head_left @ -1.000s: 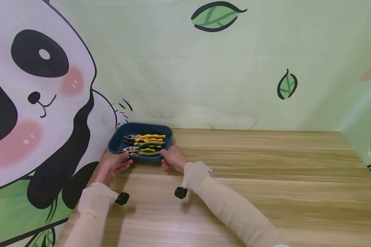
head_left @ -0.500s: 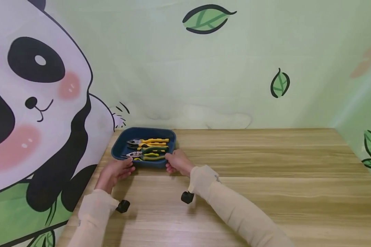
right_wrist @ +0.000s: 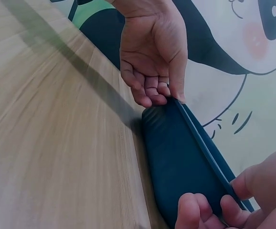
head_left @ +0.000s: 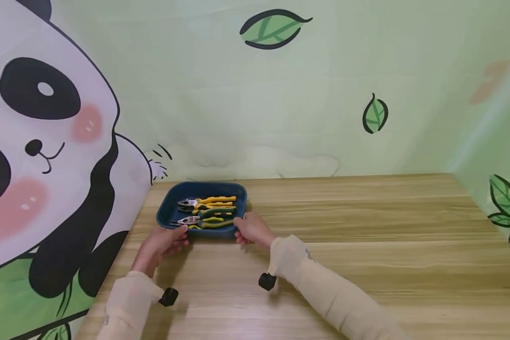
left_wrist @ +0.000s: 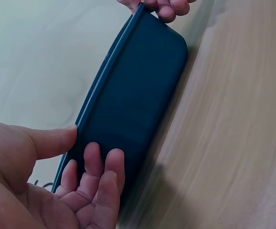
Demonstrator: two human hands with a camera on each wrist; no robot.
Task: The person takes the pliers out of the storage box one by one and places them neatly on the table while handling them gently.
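A dark blue plastic tray (head_left: 214, 234) is at the left rear of the table. Several pliers lie in it side by side: yellow-handled pliers (head_left: 222, 199) at the back, green-handled pliers (head_left: 218, 224) at the front, handles pointing right. My left hand (head_left: 159, 242) grips the tray's front left part; in the left wrist view, its thumb is on the rim and its fingers touch the outer wall. The front right corner is pinched by my right hand (head_left: 252, 229), thumb at the rim and fingers curled against the wall. Whether the tray's base touches the table is unclear.
The wood-grain table (head_left: 344, 255) stretches off to the right. Behind it hangs a pale green backdrop (head_left: 195, 94) with leaves, and a printed panda (head_left: 110, 189) borders the left side. A small black camera (head_left: 168, 297) sticks out from each wrist.
Both hands have brought the tray nearer and slightly right, away from the backdrop. Their hold on it looks the same, and the pliers keep their places inside. The head view has shifted a little.
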